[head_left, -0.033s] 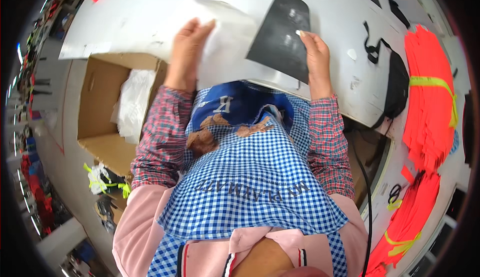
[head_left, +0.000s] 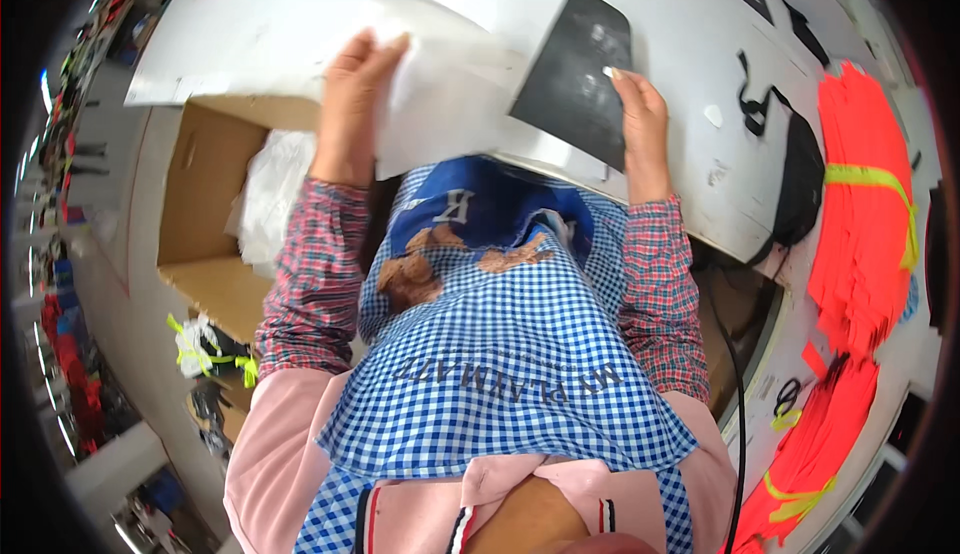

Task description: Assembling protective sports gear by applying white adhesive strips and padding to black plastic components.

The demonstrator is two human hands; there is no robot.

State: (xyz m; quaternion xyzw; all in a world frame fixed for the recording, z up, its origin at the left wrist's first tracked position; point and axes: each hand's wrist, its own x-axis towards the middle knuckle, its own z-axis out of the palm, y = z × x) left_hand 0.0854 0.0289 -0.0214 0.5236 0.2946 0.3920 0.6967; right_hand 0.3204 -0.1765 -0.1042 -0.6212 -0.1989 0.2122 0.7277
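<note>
Over the near edge of the white table, my left hand (head_left: pixel 352 109) pinches a thin white translucent sheet (head_left: pixel 440 99) between thumb and fingers. The sheet is slightly blurred, and I cannot tell whether it is paper or plastic film. To its right, a dark grey tapered flat panel (head_left: pixel 575 79) with a rounded top corner and pale smudges is gripped at its right edge by my right hand (head_left: pixel 646 134). The panel's lower left corner lies close to the sheet's right side; whether they touch, I cannot tell.
A cardboard box (head_left: pixel 205 189) holding clear plastic (head_left: pixel 275 194) stands left of the table (head_left: pixel 270 29). On the right are a black strapped item (head_left: pixel 795 174), bundled orange-red fabric (head_left: pixel 860 214) tied with yellow strips, and black-handled scissors (head_left: pixel 787 396). A black cable (head_left: pixel 738 404) runs beside my right arm.
My left hand has shifted a little left with the white sheet. My right hand and the dark panel appear slightly farther right and lower, as the whole view has shifted a little.
</note>
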